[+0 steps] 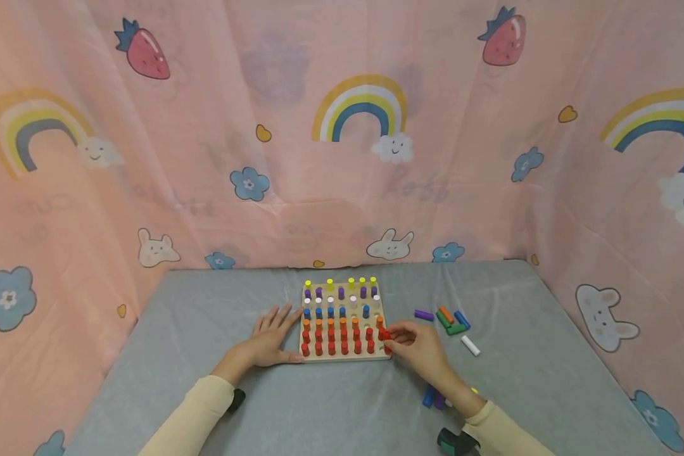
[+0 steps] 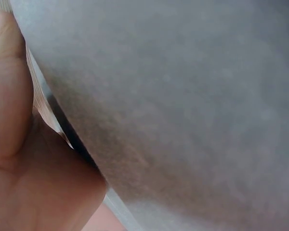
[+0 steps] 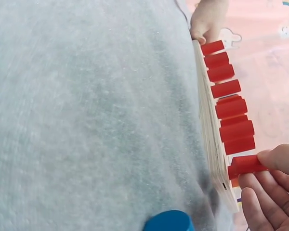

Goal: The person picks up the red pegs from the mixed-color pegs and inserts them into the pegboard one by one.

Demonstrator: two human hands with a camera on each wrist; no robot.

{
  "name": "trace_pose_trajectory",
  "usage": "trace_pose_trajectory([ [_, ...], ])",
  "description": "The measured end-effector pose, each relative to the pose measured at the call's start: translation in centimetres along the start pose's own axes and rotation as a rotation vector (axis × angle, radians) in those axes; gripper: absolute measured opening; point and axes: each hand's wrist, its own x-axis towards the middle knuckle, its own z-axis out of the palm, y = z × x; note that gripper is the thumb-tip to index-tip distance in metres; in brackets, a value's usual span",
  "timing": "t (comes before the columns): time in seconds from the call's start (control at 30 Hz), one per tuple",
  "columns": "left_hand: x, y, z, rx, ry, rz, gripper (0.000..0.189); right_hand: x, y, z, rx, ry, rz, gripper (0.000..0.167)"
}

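Note:
A wooden pegboard (image 1: 342, 357) lies on the grey cloth, filled with rows of coloured pegs: yellow at the back, then purple, white, blue, orange and red. My right hand (image 1: 420, 347) pinches a red peg (image 3: 245, 165) between thumb and fingers at the board's front right corner. In the right wrist view that peg stands at the end of the front red row, its lower end at the board; how deep it sits cannot be told. My left hand (image 1: 270, 339) rests along the board's left edge with fingers spread, its thumb (image 2: 9, 96) against the edge.
Right of the board lie loose pegs: a purple peg (image 1: 424, 315), a white peg (image 1: 470, 345), and green, orange and blue ones. More pegs, including a blue peg (image 1: 429, 396), lie partly hidden under my right forearm. A pink patterned curtain (image 1: 342, 209) surrounds the table.

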Motion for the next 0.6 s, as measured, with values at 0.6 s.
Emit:
trace_pose_trajectory([
  [0.6,0.06,0.07,0.08,-0.020,0.019,0.028,0.109,-0.31,0.77,0.62,-0.016,0.008,-0.032,0.021],
])
